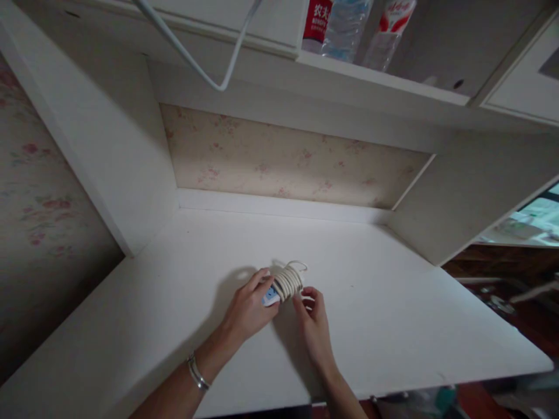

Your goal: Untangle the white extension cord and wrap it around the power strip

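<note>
A small white power strip (pixel 270 297) with a blue socket face sits in my left hand (pixel 250 308), thumb below and fingers over its left end. Its cream cord (pixel 288 283) is wound around the body in several tight turns, and one loose loop sticks up at the far right. At the right end of the bundle, the thumb and fingertips of my right hand (pixel 315 326) close on the cord. What lies right between those fingertips is partly hidden. Both hands are just above the white desktop, with a silver bracelet on my left wrist.
The white desk (pixel 384 314) has side panels and a floral wall behind. Overhead, a shelf (pixel 384 78) holds plastic bottles (pixel 347 26). A white bent rod or cable (pixel 220 86) hangs down at upper left. Blurred items lie beyond the desk's right and front edges.
</note>
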The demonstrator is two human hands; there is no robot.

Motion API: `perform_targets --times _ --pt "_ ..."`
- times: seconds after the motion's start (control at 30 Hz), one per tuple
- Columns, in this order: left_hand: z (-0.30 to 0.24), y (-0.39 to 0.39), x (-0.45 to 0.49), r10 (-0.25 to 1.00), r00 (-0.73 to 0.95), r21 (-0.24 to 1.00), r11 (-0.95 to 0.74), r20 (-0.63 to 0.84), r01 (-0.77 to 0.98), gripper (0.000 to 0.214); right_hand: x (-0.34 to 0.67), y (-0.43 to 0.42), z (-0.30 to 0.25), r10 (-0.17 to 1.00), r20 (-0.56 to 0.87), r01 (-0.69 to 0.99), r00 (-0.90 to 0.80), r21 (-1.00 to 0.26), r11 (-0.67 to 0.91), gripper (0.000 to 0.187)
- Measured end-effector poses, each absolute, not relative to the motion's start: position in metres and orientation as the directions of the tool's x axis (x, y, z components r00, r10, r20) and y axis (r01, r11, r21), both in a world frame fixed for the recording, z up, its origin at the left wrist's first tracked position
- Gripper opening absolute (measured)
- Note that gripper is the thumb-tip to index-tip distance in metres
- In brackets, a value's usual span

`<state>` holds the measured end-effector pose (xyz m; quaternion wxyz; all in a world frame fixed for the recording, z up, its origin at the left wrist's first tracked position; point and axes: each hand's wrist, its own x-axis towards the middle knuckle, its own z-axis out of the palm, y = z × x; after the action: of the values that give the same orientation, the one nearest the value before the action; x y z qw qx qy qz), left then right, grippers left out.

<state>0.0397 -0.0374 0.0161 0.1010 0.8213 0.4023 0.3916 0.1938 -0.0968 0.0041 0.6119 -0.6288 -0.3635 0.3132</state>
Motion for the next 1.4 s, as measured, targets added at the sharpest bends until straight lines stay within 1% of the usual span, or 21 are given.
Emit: perform_targets --times 0.07,0.13,0.2,0.27,0.33,0.4,0.57,0.8,0.9,1.03,1.2,1.33,1.4 --pt "0.018 -0.039 0.04 0.714 0.358 0.459 -0.675 0.601 0.577 0.047 0.186 -0.104 0.004 0.878 -0.107 -0.163 0.467 -0.986 -0.034 0.045" --pt "0.02 -0.041 0.039 0.689 0.34 0.443 -0.693 0.64 0.569 0.047 0.175 -0.105 0.009 0.916 -0.215 -0.379 0.339 -0.922 -0.076 0.053" --pt "0.023 -0.044 0.039 0.662 0.319 0.434 -0.711 0.679 0.553 0.048 0.162 -0.101 0.017 0.949 -0.226 -0.51 0.22 -0.856 -0.086 0.053" --pt "0.025 -0.046 0.038 0.629 0.3 0.421 -0.734 0.717 0.533 0.049 0.149 -0.096 0.024 0.966 -0.161 -0.56 0.204 -0.828 -0.019 0.046" --pt "0.026 -0.047 0.038 0.6 0.291 0.402 -0.753 0.746 0.522 0.049 0.14 -0.09 0.028 0.96 -0.103 -0.573 0.26 -0.817 0.067 0.039" --pt "0.027 -0.047 0.039 0.588 0.28 0.389 -0.755 0.759 0.528 0.048 0.135 -0.085 0.029 0.95 -0.082 -0.561 0.303 -0.821 0.108 0.036" --pt "0.025 -0.044 0.039 0.602 0.249 0.399 -0.732 0.759 0.553 0.048 0.137 -0.081 0.025 0.945 -0.029 -0.468 0.326 -0.873 0.135 0.035" --pt "0.026 -0.043 0.039 0.647 0.177 0.468 -0.688 0.742 0.554 0.051 0.139 -0.076 0.028 0.947 -0.006 -0.393 0.321 -0.91 0.128 0.033" --pt "0.026 -0.041 0.039 0.678 0.19 0.486 -0.668 0.71 0.564 0.051 0.138 -0.073 0.027 0.951 -0.044 -0.429 0.307 -0.898 0.097 0.034" --pt "0.027 -0.04 0.04 0.728 0.259 0.521 -0.651 0.635 0.552 0.052 0.142 -0.068 0.027 0.954 -0.093 -0.543 0.285 -0.836 0.081 0.037" --pt "0.028 -0.043 0.041 0.767 0.397 0.63 -0.641 0.504 0.438 0.059 0.159 -0.063 0.031 0.943 -0.211 -0.656 0.256 -0.755 0.009 0.035" --pt "0.028 -0.046 0.045 0.751 0.487 0.691 -0.634 0.445 0.347 0.066 0.177 -0.064 0.032 0.915 -0.297 -0.686 0.274 -0.727 -0.03 0.034" --pt "0.029 -0.047 0.047 0.736 0.528 0.703 -0.635 0.424 0.32 0.067 0.187 -0.064 0.033 0.915 -0.316 -0.697 0.249 -0.715 -0.057 0.033"
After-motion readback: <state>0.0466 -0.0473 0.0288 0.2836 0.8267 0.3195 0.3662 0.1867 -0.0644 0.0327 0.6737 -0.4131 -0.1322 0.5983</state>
